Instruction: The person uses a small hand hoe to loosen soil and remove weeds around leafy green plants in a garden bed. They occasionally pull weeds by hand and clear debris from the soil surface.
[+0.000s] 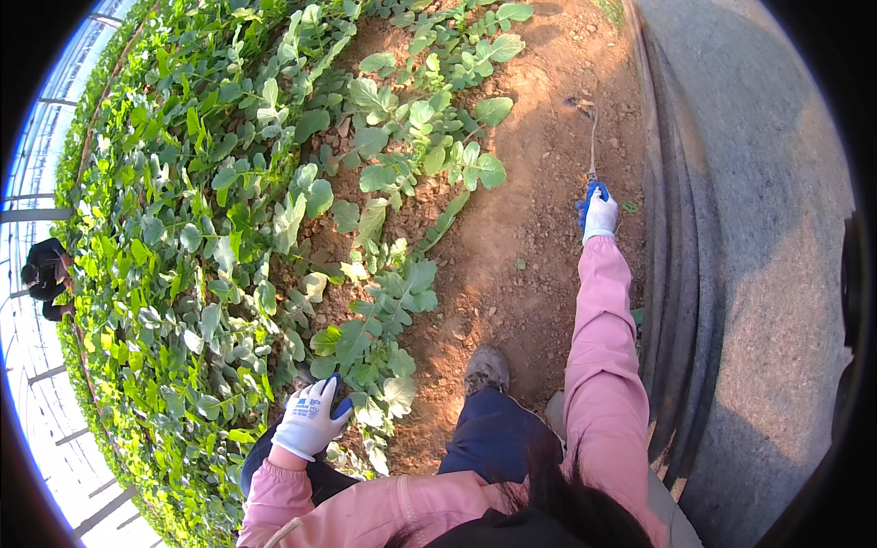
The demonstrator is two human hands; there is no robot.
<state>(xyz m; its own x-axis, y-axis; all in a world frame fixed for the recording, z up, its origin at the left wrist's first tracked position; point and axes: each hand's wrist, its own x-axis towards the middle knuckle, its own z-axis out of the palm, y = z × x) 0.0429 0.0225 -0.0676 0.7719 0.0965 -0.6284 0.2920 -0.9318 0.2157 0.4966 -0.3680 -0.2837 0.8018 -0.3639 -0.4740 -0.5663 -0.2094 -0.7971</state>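
My right hand [599,211], in a white work glove with a blue coated palm, grips the end of a thin-shafted hand tool [593,140]. The tool reaches forward over bare soil. Its dark head [577,104] is near the ground, but too small to tell whether it is a hoe or a sickle. My left hand [312,416], gloved alike, is at my bent knee beside the radish-like leafy plants [356,339]. Its thumb and forefinger are apart with nothing between them; the other fingertips are hidden.
A dense bed of leafy plants [199,205] fills the left. Bare reddish soil [527,205] runs alongside it. At right lie folded dark sheeting [675,226] and grey ground cloth [760,171]. My boot [487,370] stands on the soil. Another person [48,277] is beyond the bed at far left.
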